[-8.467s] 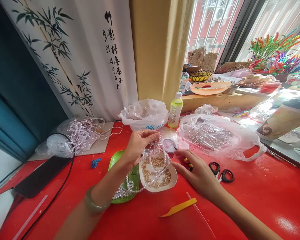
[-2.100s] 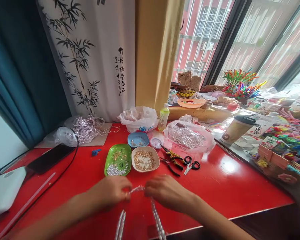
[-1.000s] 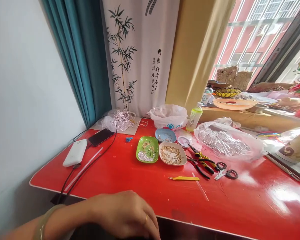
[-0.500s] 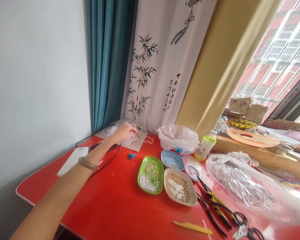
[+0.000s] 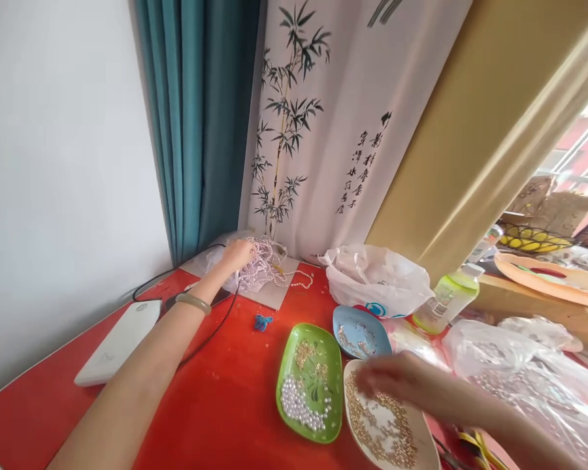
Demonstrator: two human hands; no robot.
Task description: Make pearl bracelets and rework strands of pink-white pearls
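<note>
Far left on the worktop (image 5: 215, 398), the left hand (image 5: 241, 253) is at the bead strands (image 5: 263, 266), grip unclear. The blurred right hand (image 5: 389, 377), grip also unclear, partly hides the cream dish (image 5: 425, 433).

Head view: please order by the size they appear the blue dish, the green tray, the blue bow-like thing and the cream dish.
1. Cream dish and green tray: unsure, because the right hand partly covers the first.
2. Blue dish
3. Blue bow-like thing
</note>
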